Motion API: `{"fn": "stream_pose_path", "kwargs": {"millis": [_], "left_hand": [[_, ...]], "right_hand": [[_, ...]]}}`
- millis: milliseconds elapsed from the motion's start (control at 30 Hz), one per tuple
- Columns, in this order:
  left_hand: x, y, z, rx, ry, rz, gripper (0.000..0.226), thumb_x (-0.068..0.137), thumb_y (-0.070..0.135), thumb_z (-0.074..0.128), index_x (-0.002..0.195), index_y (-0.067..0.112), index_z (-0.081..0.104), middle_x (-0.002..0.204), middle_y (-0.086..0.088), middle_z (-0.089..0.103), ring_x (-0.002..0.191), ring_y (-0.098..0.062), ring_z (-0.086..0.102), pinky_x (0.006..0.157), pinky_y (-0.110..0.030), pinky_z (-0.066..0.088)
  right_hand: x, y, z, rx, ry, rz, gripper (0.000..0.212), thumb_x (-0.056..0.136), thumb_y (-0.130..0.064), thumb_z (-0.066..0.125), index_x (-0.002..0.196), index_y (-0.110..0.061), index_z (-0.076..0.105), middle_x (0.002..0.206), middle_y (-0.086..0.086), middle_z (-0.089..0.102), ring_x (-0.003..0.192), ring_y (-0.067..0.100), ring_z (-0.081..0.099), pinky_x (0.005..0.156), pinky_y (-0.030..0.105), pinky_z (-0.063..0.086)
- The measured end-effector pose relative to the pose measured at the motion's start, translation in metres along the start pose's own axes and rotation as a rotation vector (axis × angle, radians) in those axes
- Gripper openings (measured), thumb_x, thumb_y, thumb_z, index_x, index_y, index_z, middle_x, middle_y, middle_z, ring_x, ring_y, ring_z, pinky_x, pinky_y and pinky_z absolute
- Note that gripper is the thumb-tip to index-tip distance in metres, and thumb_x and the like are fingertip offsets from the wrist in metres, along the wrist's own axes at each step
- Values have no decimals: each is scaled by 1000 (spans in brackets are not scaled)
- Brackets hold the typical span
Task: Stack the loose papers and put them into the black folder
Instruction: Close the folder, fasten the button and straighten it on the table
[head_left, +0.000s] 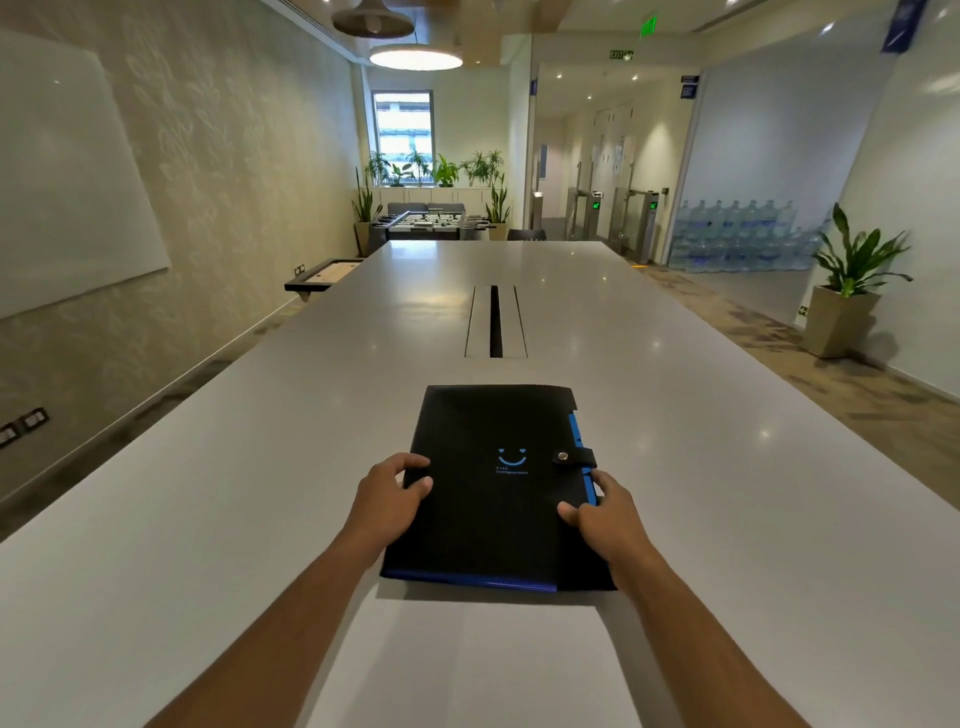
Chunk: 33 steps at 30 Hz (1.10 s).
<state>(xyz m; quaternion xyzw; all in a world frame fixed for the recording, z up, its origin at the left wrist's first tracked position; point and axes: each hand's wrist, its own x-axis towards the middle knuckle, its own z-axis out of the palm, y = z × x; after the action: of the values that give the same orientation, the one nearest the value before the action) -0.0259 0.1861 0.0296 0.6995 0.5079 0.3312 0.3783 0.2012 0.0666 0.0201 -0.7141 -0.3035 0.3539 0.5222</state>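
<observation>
A black folder (493, 499) with a blue smile mark lies closed on the long white table (208, 519), its strap snapped over the right edge. Blue tabs show along its right side and a blue edge along its near side. My left hand (387, 506) grips the folder's left edge, thumb on the cover. My right hand (602, 514) grips the right edge below the snap, thumb on the cover too. White loose papers (467, 665) lie flat on the table just in front of the folder, between my forearms.
A cable slot (495, 322) runs along the middle of the table beyond the folder. A whiteboard (67, 176) hangs on the left wall. A potted plant (847, 291) stands on the floor at the right, with stacked water bottles (737, 234) behind glass.
</observation>
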Motion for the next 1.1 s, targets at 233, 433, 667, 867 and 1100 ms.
{"fn": "stream_pose_path", "kwargs": {"millis": [233, 433, 667, 867, 1100], "left_hand": [[73, -10, 11, 76, 78, 18, 23, 89, 18, 66, 112, 19, 64, 122, -6, 64, 110, -24, 59, 87, -29, 44], [135, -17, 23, 169, 82, 54, 29, 90, 19, 64, 119, 14, 62, 123, -10, 64, 109, -26, 60, 89, -31, 45], [188, -34, 39, 290, 61, 70, 32, 93, 21, 59, 123, 9, 60, 123, -15, 64, 111, -30, 59, 94, -37, 45], [213, -46, 50, 636, 111, 178, 36, 96, 36, 49, 126, 20, 59, 116, -9, 69, 111, -31, 53, 89, -42, 45], [218, -46, 47, 567, 137, 156, 36, 96, 38, 50, 126, 24, 62, 117, -7, 69, 110, -29, 58, 92, -43, 47]], "right_hand": [[77, -4, 36, -129, 102, -67, 62, 86, -17, 68, 140, -18, 38, 136, 10, 51, 113, 22, 54, 80, 28, 43], [134, -5, 53, -280, 133, -186, 55, 86, -18, 67, 135, -12, 43, 131, 10, 55, 96, 9, 46, 61, 11, 37], [188, -14, 66, -485, 161, -254, 44, 85, -19, 65, 125, -6, 52, 122, 13, 57, 96, 15, 52, 71, 19, 41], [217, -11, 73, -691, 253, -253, 43, 89, -31, 59, 125, -10, 51, 120, 11, 50, 108, 22, 48, 81, 28, 40], [213, -3, 69, -957, 328, -365, 42, 94, -47, 41, 122, -18, 52, 114, 5, 54, 104, 20, 48, 87, 35, 40]]}}
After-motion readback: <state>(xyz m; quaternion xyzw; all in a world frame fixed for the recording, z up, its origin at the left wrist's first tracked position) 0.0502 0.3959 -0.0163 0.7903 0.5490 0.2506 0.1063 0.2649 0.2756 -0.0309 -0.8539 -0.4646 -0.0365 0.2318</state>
